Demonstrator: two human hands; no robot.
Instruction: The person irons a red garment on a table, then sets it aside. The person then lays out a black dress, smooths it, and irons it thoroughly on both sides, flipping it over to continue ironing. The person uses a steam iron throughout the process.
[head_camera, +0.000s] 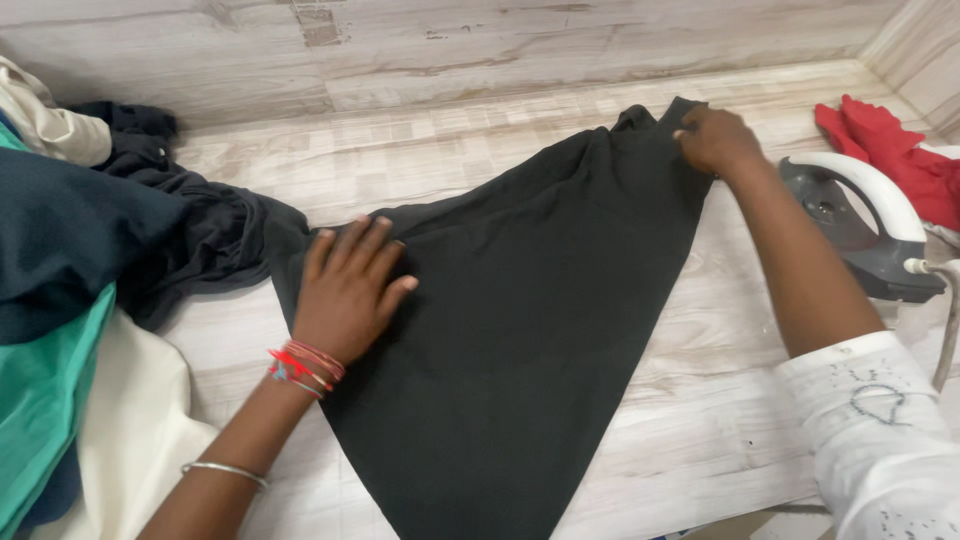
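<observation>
We see a black cloth (520, 330) spread flat on the pale wood-grain tabletop (720, 400), its long axis running from the near middle edge up to a narrow end at the far right. The left hand (345, 290) lies open, palm down, fingers spread on the cloth's left part, holding nothing. The right hand (715, 140) pinches the cloth's far narrow end with bent fingers. Just right of that arm an iron (860, 225), grey and white, rests on the tabletop, with a red cloth (890, 150) beyond it. At the left, a heap of clothes (70, 250) in dark blue, green, cream and black touches the black cloth's left edge.
</observation>
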